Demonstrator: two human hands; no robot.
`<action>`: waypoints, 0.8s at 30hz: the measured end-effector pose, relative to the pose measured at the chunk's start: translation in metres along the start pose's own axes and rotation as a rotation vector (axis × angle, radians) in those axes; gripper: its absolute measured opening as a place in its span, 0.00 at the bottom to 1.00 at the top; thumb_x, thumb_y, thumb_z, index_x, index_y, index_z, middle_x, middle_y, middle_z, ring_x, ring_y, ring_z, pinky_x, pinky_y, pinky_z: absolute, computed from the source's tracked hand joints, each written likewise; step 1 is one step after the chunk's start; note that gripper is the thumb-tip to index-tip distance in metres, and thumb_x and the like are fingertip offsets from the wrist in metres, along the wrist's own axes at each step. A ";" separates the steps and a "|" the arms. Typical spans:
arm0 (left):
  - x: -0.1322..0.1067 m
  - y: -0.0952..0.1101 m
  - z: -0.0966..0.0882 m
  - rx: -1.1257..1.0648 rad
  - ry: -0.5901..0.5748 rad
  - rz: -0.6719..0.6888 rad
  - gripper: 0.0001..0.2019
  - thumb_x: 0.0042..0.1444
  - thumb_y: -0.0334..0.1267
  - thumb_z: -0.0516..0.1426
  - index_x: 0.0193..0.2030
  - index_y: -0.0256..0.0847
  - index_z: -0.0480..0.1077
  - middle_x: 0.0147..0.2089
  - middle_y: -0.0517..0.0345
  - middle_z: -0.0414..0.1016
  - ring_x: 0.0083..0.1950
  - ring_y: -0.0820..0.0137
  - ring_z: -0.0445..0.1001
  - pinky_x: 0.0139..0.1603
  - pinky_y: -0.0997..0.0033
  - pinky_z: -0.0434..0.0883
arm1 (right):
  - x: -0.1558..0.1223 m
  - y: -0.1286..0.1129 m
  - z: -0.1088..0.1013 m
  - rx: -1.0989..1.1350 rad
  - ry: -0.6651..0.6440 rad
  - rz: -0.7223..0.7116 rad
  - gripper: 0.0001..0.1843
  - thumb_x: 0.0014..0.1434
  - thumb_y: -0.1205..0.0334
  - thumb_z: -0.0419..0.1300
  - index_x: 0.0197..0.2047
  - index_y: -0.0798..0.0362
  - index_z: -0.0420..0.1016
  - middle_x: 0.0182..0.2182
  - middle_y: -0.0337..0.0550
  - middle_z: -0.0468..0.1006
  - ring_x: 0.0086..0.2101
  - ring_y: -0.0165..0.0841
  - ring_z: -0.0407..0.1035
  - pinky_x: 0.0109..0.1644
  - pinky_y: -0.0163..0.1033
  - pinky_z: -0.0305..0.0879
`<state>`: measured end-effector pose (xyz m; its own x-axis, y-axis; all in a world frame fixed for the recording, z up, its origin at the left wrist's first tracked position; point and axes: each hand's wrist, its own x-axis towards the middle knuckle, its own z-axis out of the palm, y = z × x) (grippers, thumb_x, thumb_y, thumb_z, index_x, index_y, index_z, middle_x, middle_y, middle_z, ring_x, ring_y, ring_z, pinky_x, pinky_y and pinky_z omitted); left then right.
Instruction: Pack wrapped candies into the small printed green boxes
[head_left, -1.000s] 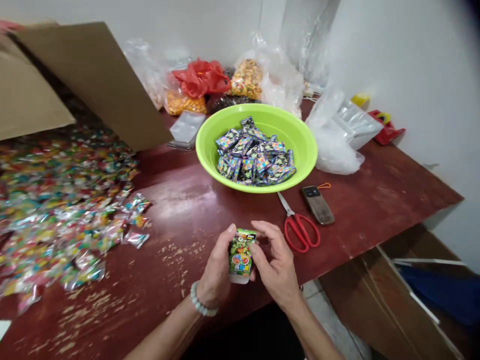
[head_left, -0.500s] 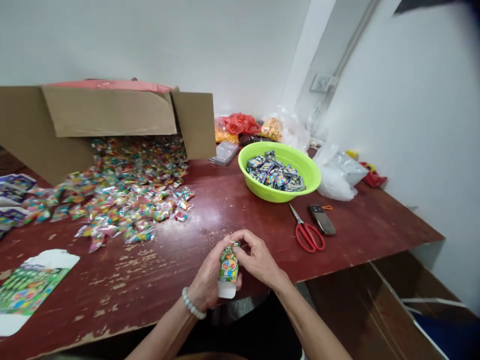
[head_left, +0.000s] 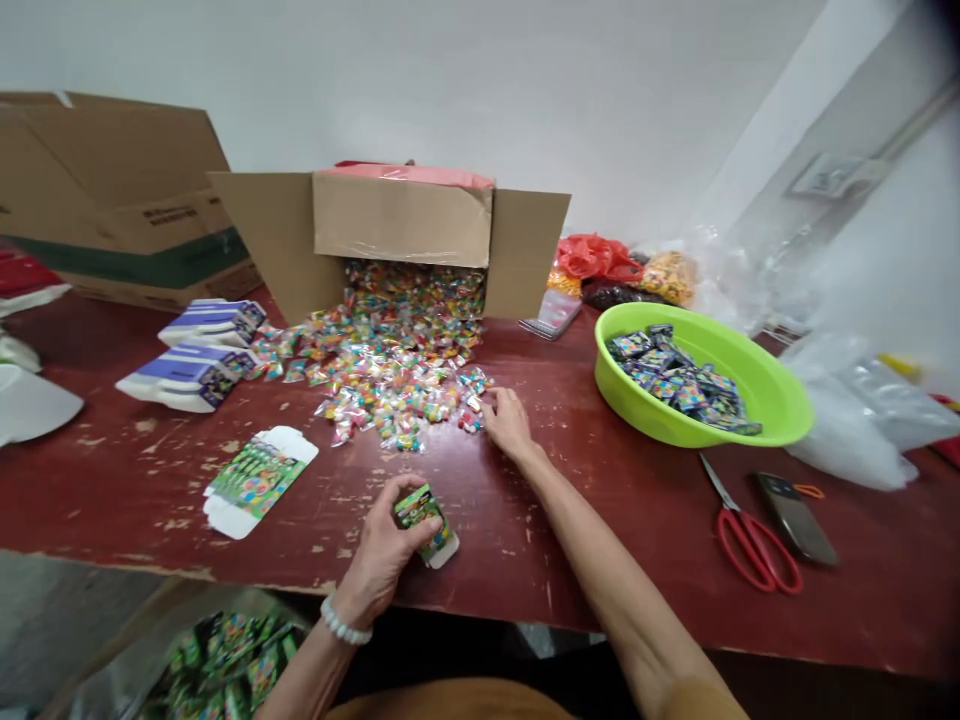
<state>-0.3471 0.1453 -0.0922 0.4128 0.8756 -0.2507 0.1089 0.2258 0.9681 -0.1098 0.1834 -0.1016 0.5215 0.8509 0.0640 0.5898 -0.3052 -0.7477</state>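
On the red table (head_left: 615,520), the left hand (head_left: 382,550) is closed around a small green box (head_left: 424,515) near the front edge. The right hand (head_left: 508,422) lies open, fingers touching the pile of little candy packs (head_left: 390,370). A green bowl (head_left: 780,400) sits to the right.

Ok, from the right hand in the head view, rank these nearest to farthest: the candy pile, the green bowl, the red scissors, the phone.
From the right hand:
1. candy pile, touching its fingertips, to the left.
2. green bowl, to the right, toward the wall.
3. red scissors, right, by the near edge.
4. phone, just beyond the scissors, farthest right.
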 end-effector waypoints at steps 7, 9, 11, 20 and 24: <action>-0.006 0.004 -0.069 0.843 -0.112 0.160 0.18 0.48 0.43 0.62 0.48 0.45 0.71 0.48 0.51 0.76 0.49 0.55 0.73 0.52 0.57 0.64 | 0.016 0.010 0.026 -0.044 0.063 0.124 0.06 0.53 0.60 0.63 0.33 0.54 0.75 0.44 0.54 0.73 0.50 0.46 0.65 0.54 0.48 0.59; -0.006 0.007 -0.074 0.914 -0.171 0.130 0.15 0.44 0.43 0.64 0.39 0.43 0.71 0.38 0.54 0.77 0.43 0.56 0.74 0.44 0.61 0.66 | 0.014 0.013 0.020 0.009 0.051 0.113 0.06 0.51 0.60 0.64 0.32 0.52 0.74 0.38 0.48 0.76 0.45 0.41 0.68 0.51 0.44 0.61; -0.006 0.009 -0.075 0.807 -0.232 0.085 0.14 0.44 0.43 0.65 0.32 0.42 0.66 0.29 0.61 0.72 0.34 0.62 0.72 0.35 0.67 0.66 | 0.008 0.014 0.013 0.092 0.031 0.101 0.07 0.52 0.58 0.62 0.32 0.52 0.73 0.33 0.43 0.77 0.39 0.38 0.70 0.47 0.42 0.64; -0.013 0.013 -0.047 -0.358 -0.044 -0.189 0.26 0.44 0.40 0.70 0.35 0.43 0.54 0.38 0.60 0.74 0.33 0.67 0.76 0.36 0.62 0.76 | -0.080 -0.033 -0.014 0.513 -0.345 -0.091 0.11 0.57 0.56 0.57 0.41 0.52 0.70 0.27 0.38 0.74 0.26 0.30 0.68 0.31 0.35 0.64; -0.021 0.015 -0.033 -0.424 -0.113 -0.142 0.24 0.45 0.37 0.70 0.36 0.42 0.56 0.38 0.61 0.73 0.35 0.68 0.76 0.37 0.62 0.77 | -0.103 -0.049 -0.024 0.266 -0.334 -0.400 0.09 0.58 0.70 0.54 0.40 0.52 0.73 0.33 0.41 0.73 0.32 0.31 0.67 0.39 0.37 0.64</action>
<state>-0.3836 0.1446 -0.0726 0.5194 0.7767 -0.3563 -0.1982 0.5151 0.8339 -0.1782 0.1003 -0.0554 0.0415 0.9797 0.1959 0.5032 0.1489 -0.8512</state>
